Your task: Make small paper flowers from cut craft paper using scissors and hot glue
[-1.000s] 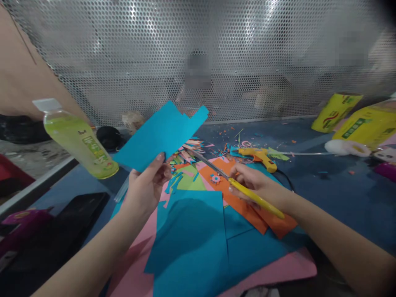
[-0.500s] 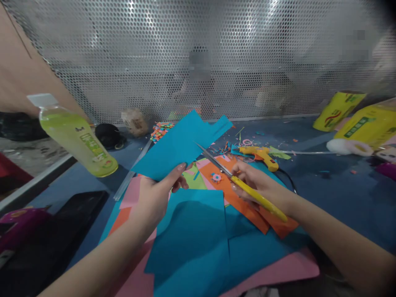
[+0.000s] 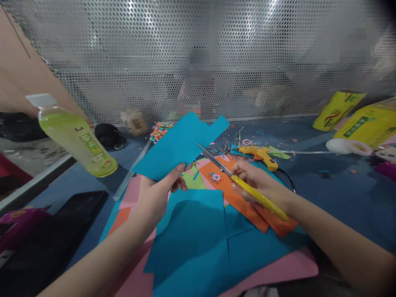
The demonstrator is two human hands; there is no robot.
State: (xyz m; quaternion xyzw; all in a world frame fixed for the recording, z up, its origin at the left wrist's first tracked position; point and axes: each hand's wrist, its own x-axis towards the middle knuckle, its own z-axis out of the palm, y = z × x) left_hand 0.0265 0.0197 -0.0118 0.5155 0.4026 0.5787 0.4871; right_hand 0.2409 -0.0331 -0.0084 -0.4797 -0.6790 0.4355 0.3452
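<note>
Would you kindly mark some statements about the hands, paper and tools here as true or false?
1. The left hand holds a blue sheet raised above the table. True.
2. The right hand is empty. False: it grips yellow-handled scissors.
3. A yellow glue gun lies on the table beyond the right hand. True.
4. The bottle at the left holds red liquid. False: the liquid is green.

We see a green drink bottle at the left, a glue gun right of centre, yellow packs at the far right, a scrap pile below the mesh screen, and pink sheets along the bottom.
</note>
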